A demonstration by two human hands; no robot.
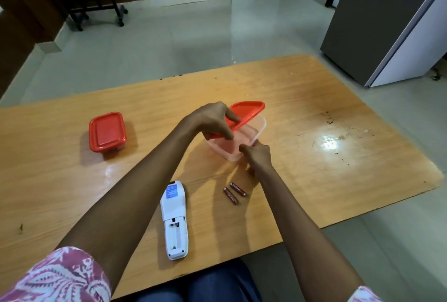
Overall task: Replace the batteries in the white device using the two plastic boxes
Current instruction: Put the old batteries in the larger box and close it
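The white device (174, 219) lies face down near the table's front edge, its battery compartment open and bare. To its right, two dark red batteries (234, 193) lie side by side on the wood. Behind them stands a clear plastic box (260, 127). My left hand (212, 120) grips its red lid (249, 110), which is tilted up over the box. My right hand (256, 154) pinches the box's near right rim. A second box with its red lid (107, 131) on stands at the left.
The wooden table (338, 156) ends close to my lap at the front and drops to a tiled floor on the right. A grey cabinet (387, 23) stands at the far right, a wheeled black stand (96, 6) at the far left.
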